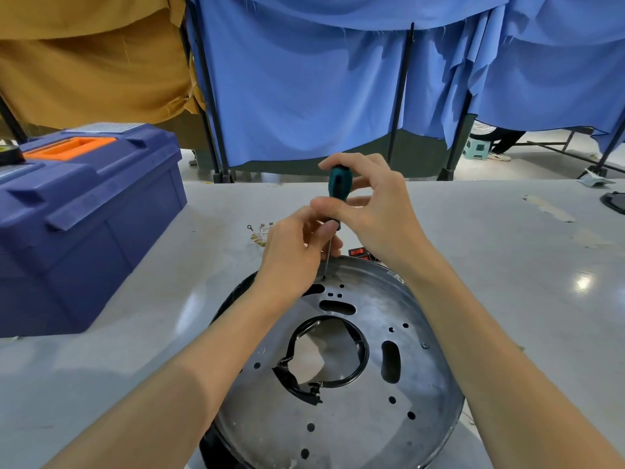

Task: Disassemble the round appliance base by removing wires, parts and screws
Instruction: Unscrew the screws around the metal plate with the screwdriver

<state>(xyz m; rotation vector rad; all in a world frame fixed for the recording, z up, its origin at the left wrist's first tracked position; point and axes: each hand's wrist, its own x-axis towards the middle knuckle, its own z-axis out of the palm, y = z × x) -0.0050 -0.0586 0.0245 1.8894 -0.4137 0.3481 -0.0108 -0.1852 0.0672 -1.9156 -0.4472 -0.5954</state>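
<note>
Two hands work one screwdriver (340,184), its tip on a small screw (324,278) at the far edge of the round appliance base (372,418) on the worktop (135,333). I think a tilted tip could slip and strip the head. The right hand (375,218) curls round the teal handle; the left hand (291,258) pinches the thin steel shaft. The base is dull, perforated metal.

We find the scene bright and evenly lit from overhead. Glare spots mark the table (490,252) (strongest at right). Soft shadows lie at lower left. Edges bow with wide-angle distortion; detail is slightly soft throughout.
</note>
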